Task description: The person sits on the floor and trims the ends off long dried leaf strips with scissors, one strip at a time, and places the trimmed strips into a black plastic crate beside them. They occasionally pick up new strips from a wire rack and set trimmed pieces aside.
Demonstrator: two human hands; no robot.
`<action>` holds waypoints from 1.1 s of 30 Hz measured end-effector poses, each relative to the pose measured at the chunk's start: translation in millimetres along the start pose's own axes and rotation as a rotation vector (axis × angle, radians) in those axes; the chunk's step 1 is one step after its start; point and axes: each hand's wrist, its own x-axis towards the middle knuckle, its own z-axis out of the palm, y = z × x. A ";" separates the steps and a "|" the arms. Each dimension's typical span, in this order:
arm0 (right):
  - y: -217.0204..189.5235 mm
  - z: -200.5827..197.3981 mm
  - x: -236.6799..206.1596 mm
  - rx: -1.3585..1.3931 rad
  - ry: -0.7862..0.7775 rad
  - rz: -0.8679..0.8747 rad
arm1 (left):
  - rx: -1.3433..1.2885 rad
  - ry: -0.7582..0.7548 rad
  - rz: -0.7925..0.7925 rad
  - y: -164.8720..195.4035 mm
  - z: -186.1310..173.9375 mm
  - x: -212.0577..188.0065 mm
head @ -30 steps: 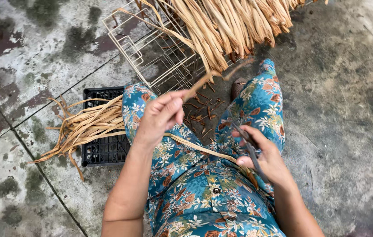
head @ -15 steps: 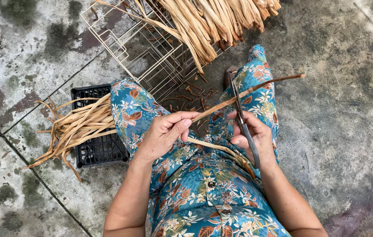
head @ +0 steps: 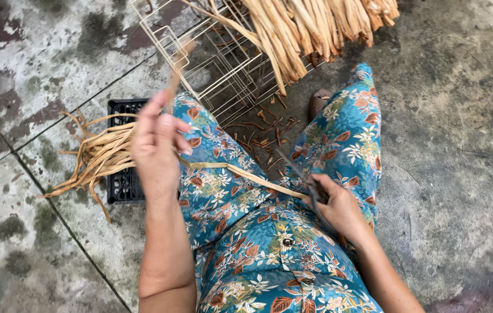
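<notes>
Stained concrete floor (head: pixel 461 145) under a seated person. Left hand (head: pixel 156 142) fingers pinch a long pale reed strip (head: pixel 240 172), stretching it taut across the lap; right hand (head: pixel 339 206) closes on its other end with a dark thin blade (head: pixel 296 168), likely for trimming. Stripped strips (head: pixel 99 156) pile on a black plastic crate (head: pixel 122 185).

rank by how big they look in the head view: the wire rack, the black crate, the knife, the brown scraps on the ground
1. wire rack, partly under the dried stalks
2. black crate, partly covered by strips, so its rank below the rack is not sure
3. knife in the right hand
4. brown scraps, each small
</notes>
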 end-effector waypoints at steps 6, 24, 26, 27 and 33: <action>7.7 12.6 -0.3 -0.279 -0.159 0.139 | 0.848 0.465 0.566 -5.3 -41.7 6.4; 17.9 18.4 20.2 0.594 0.108 -0.082 | 0.779 -0.468 0.304 -41.7 32.8 -51.3; 14.4 9.2 24.8 0.583 0.186 -0.067 | 0.871 -0.238 0.405 -20.0 -8.5 -26.3; 13.3 6.7 26.8 0.597 0.188 -0.066 | 0.788 -0.127 0.296 -3.7 -35.5 -24.0; 14.6 1.1 41.4 0.682 0.179 -0.048 | 1.138 0.382 0.682 75.7 -149.5 3.4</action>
